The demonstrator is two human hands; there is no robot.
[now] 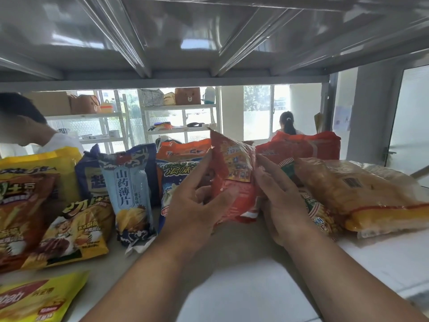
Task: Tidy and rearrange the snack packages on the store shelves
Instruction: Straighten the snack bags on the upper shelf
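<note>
A red-orange snack bag (234,175) stands upright in the middle of the white shelf (255,287). My left hand (195,203) grips its left edge, fingers curled round the bag's lower part. My right hand (278,203) lies against the bag's right side with fairly straight fingers. Left of it stand a blue wave-pattern bag (173,189), partly hidden by my left hand, and a pale blue chip bag (130,189). To the right lies a clear bag of golden snacks (355,196).
Yellow and brown chip bags (34,201) crowd the shelf's left end, and a yellow bag (34,298) lies at the front edge. Red bags (306,147) stand at the back. A shelf board (162,43) hangs close overhead. Two people are beyond the shelf.
</note>
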